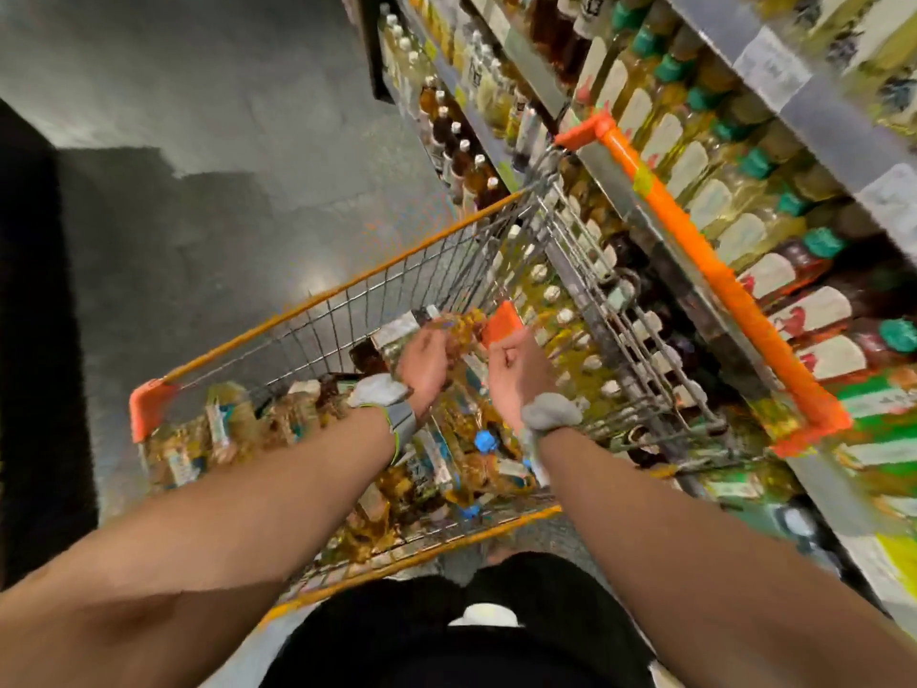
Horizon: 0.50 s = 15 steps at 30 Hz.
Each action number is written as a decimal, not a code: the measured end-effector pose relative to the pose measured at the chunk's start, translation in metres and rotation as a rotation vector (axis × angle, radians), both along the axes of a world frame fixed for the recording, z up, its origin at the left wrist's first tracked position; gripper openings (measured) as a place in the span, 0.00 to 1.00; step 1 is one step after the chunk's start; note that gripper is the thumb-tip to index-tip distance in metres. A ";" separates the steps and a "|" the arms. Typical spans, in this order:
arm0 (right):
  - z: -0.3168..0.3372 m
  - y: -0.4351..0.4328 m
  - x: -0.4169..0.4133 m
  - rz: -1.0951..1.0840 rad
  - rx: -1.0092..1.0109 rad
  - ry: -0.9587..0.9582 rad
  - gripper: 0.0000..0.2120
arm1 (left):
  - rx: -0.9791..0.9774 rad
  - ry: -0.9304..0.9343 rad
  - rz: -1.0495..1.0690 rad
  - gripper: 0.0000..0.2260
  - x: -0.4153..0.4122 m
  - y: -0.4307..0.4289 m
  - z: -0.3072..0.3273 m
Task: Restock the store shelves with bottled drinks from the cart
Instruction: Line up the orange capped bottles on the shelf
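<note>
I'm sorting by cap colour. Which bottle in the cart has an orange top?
The bottle in the right hand, over the middle of the cart. Loose bottles below it show blue caps instead.

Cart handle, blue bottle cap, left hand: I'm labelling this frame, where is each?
Cart handle [708,270]: head view, orange bar's middle.
Blue bottle cap [485,440]: head view, cap's top.
Left hand [424,357]: head view, back of hand.

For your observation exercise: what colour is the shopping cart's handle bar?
The handle is orange; the head view shows it.
</note>
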State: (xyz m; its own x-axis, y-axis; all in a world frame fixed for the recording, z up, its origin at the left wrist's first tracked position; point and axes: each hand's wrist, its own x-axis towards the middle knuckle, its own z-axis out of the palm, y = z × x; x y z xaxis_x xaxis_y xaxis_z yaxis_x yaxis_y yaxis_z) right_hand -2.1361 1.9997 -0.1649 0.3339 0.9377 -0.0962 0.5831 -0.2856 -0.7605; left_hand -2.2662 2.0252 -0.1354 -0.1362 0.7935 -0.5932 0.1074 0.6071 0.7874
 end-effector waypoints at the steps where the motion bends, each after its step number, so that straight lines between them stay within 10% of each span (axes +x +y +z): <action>1: -0.011 0.006 0.000 0.023 -0.029 0.005 0.08 | -0.002 0.043 0.016 0.16 -0.002 0.002 -0.008; 15: -0.115 0.058 0.009 0.256 -0.457 0.005 0.20 | -0.264 0.428 0.045 0.13 0.004 0.021 -0.114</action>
